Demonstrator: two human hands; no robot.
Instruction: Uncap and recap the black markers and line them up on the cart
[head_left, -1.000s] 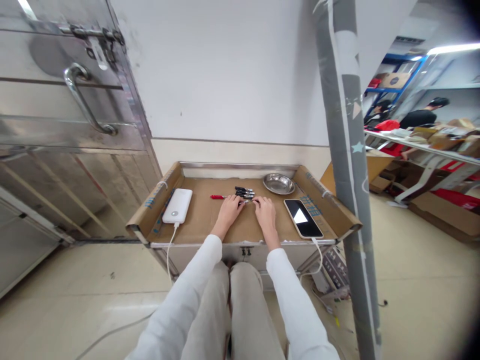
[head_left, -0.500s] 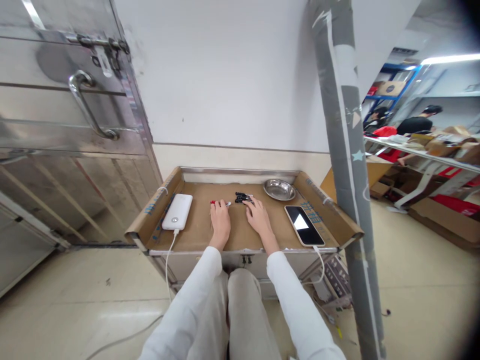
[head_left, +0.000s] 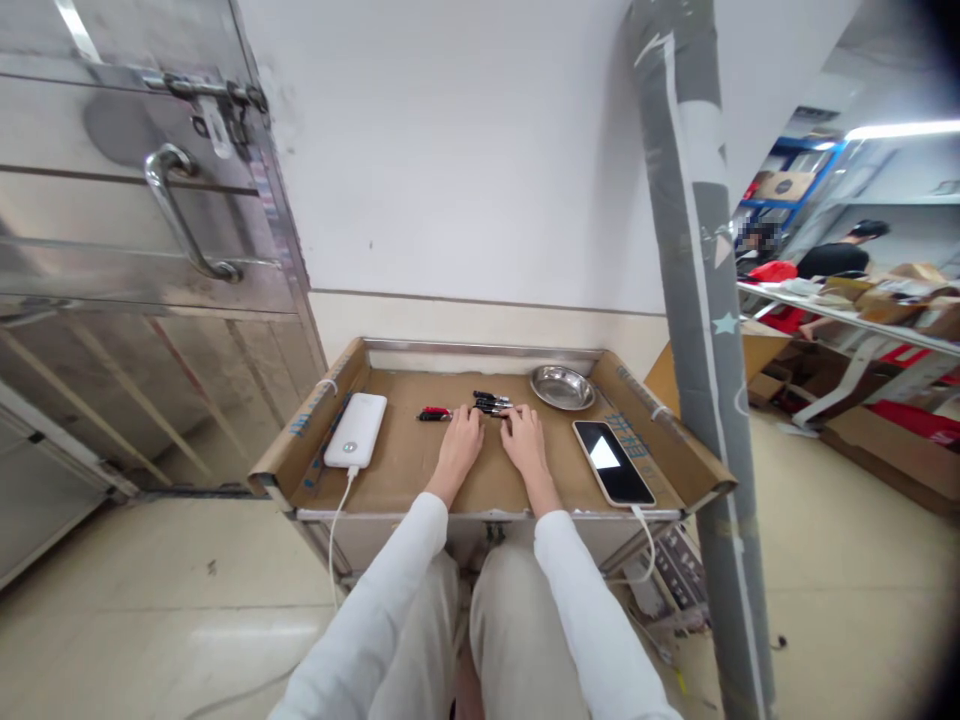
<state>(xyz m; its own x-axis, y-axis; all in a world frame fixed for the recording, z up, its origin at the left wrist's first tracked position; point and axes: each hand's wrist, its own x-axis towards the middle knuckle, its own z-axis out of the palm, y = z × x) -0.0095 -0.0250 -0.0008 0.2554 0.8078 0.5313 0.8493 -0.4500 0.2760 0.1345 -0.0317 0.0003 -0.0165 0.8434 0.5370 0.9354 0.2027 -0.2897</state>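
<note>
My left hand (head_left: 461,442) rests low over the brown tray-like table top (head_left: 405,470), its fingers stretched forward and not gripping anything I can make out. Beside its fingertips, to the left, lie a red pen and a dark pen (head_left: 433,413). Several black pens (head_left: 491,398) lie side by side between and just beyond my two hands. My right hand (head_left: 525,442) reaches forward with fingers apart, its fingertips at the right ends of the black pens. The nearest black pen spans the gap between both hands; its ends are partly covered.
A white power bank (head_left: 357,430) with a cable lies at the left. A phone (head_left: 613,462), also cabled, is at the right, below a round metal dish (head_left: 562,387). Raised cardboard-covered sides edge the table. A wrapped grey pole (head_left: 701,300) stands close on the right.
My left hand has moved right, from the red pen towards the black pens, uncovering the red and dark pens. My right hand has shifted slightly nearer to me, and the view has tilted slightly.
</note>
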